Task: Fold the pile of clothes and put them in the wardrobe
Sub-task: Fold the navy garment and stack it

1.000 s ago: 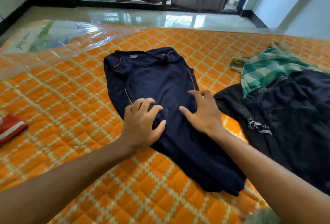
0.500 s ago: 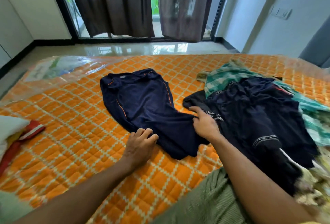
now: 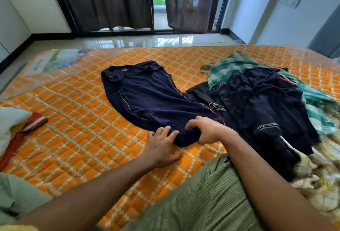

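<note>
My right hand (image 3: 206,129) grips the navy shirt (image 3: 152,98) at its near hem; my left hand (image 3: 160,144) lies spread there. Folding looks barely begun, and the pile (image 3: 261,101) waits on the right.

One mattress (image 3: 77,138), orange quilted cover with a cream lattice, clear plastic wrap (image 3: 55,61) over its far left corner. Lying on it: at centre, a navy shirt (image 3: 152,98) with orange piping, spread flat; at right, touching it, a pile of clothes (image 3: 257,101), dark garments over a green checked cloth (image 3: 226,70); at left edge, a red-and-white cloth (image 3: 35,122) beside a white cloth (image 3: 11,118).
</note>
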